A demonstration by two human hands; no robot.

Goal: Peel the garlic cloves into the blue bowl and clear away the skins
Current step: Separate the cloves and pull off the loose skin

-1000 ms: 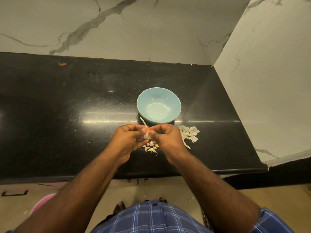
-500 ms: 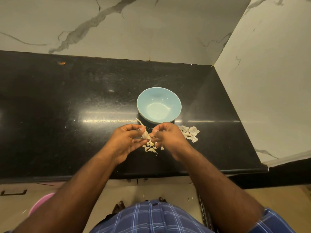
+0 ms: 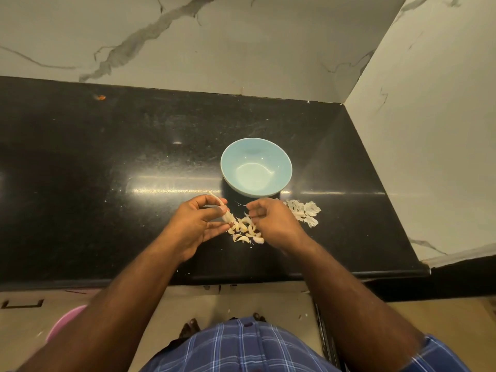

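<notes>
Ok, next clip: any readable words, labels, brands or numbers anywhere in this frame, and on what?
None. The blue bowl, the black countertop, the marble wall and the plaid garment carry no print, and nothing looks like text too small or blurred to read.

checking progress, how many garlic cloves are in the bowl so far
0. The bowl looks empty. The loose cloves lie on the counter between the hands; the left hand holds one garlic piece.
</notes>
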